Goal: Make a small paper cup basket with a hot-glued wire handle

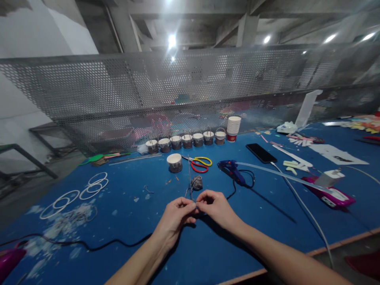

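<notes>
My left hand (178,217) and my right hand (216,206) meet over the blue table, fingertips pinched together on a thin grey yarn (190,186). The yarn rises away from my fingers toward the scissors. Just beyond my hands lies a small grey ball of yarn (197,182). Farther off stands a white paper cup (174,162) with grey wrapped round its lower part. Beside it are scissors (199,164) with one red and one yellow handle loop. To the right a blue glue gun (233,171) lies on its side.
Several small grey-wrapped cups with handles (198,139) line the back, next to a stack of paper cups (233,127). White rings (95,186) lie left. A phone (261,152), a white cable (303,206) and a magenta tool (329,196) are right. A black cord (115,241) crosses the left front.
</notes>
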`<state>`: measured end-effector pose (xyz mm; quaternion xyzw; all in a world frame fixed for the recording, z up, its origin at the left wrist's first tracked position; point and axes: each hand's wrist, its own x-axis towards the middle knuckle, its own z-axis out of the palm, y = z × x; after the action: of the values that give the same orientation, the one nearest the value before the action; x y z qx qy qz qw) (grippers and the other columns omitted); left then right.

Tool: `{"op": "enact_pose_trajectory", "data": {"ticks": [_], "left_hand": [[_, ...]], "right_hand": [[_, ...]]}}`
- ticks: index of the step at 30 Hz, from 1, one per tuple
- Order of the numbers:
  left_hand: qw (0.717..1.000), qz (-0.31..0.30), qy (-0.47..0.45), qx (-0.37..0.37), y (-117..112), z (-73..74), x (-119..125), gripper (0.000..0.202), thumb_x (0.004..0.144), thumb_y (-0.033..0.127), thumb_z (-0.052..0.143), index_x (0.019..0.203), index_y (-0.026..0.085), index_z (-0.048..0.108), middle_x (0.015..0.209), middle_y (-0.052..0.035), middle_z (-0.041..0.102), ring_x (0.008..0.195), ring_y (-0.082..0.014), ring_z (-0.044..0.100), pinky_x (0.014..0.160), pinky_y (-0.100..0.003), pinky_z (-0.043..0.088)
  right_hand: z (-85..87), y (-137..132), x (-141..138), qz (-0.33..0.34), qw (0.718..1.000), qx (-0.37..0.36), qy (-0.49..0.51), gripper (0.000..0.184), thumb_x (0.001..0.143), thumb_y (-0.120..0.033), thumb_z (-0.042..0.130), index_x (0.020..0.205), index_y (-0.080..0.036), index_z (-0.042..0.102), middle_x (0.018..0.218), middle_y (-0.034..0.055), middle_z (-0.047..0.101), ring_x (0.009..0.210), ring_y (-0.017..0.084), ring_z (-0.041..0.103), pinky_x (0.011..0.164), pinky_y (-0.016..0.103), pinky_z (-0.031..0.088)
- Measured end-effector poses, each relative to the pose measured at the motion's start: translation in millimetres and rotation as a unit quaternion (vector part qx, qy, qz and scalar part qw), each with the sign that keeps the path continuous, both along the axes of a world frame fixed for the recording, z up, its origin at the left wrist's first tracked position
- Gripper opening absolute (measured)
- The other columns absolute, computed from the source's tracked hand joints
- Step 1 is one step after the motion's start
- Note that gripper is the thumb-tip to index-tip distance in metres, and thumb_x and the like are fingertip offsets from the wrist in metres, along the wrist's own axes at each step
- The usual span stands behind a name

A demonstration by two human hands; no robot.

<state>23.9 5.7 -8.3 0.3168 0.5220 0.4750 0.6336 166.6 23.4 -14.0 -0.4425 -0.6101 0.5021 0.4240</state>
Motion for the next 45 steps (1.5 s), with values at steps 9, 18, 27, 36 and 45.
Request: {"op": "enact_pose_trajectory", "data": {"ticks": [9, 18, 27, 36, 45], "left_hand": [[0.999, 0.021, -0.017, 0.046, 1.5, 5.6, -0.6, 0.022, 0.052, 0.021, 0.081, 0.059, 0.011, 0.063, 0.053, -0.0040, 0.066, 0.041, -0.0056, 0.052, 0.044, -0.015, 0.041], [0.997, 0.027, -0.067, 0.034, -1.0, 14.0, -2.4, 0.017, 0.055, 0.018, 0.081, 0.060, 0.010, 0.066, 0.073, -0.0075, 0.070, 0.064, -0.0112, 0.063, 0.053, -0.015, 0.050], [0.989, 0.021, -0.140, 0.052, 0.2, 9.8, -1.8, 0.020, 0.052, 0.018, 0.084, 0.058, 0.010, 0.066, 0.065, -0.0025, 0.067, 0.066, -0.0137, 0.067, 0.069, -0.020, 0.056], [0.989, 0.059, -0.128, 0.046, 5.3, 8.7, -7.6, 0.015, 0.055, 0.012, 0.081, 0.060, 0.010, 0.066, 0.065, -0.0031, 0.067, 0.062, -0.0133, 0.068, 0.065, -0.017, 0.056], [0.988, 0.078, -0.126, 0.029, 4.2, 5.7, -4.2, 0.019, 0.052, 0.013, 0.082, 0.059, 0.009, 0.065, 0.064, -0.0019, 0.066, 0.058, -0.0130, 0.067, 0.061, -0.016, 0.056]], "right_hand": [[0.8, -1.1, 2.6, -0.015, 1.000, -0.009, 0.006, 0.008, 0.065, -0.023, 0.059, 0.065, -0.015, 0.060, 0.056, -0.0021, 0.055, 0.053, 0.010, 0.048, 0.052, 0.022, 0.038], [-5.6, -4.2, 6.3, -0.012, 1.000, -0.013, -0.019, 0.013, 0.065, -0.027, 0.061, 0.063, -0.014, 0.060, 0.057, -0.0018, 0.055, 0.052, 0.010, 0.045, 0.051, 0.022, 0.036], [-1.6, -11.5, 4.8, 0.017, 0.999, -0.036, -0.023, 0.011, 0.063, -0.024, 0.064, 0.061, -0.015, 0.058, 0.055, -0.0033, 0.053, 0.052, 0.010, 0.046, 0.050, 0.021, 0.037], [6.5, 29.7, 100.4, -0.232, 0.913, 0.176, -0.285, 0.026, 0.075, -0.038, 0.055, 0.086, -0.016, 0.064, 0.089, 0.0114, 0.065, 0.086, 0.025, 0.058, 0.078, 0.036, 0.043], [-2.4, 94.7, 108.6, -0.153, 0.920, 0.039, -0.359, 0.030, 0.074, -0.034, 0.055, 0.096, -0.018, 0.067, 0.083, 0.0071, 0.069, 0.082, 0.026, 0.062, 0.070, 0.032, 0.045]]}}
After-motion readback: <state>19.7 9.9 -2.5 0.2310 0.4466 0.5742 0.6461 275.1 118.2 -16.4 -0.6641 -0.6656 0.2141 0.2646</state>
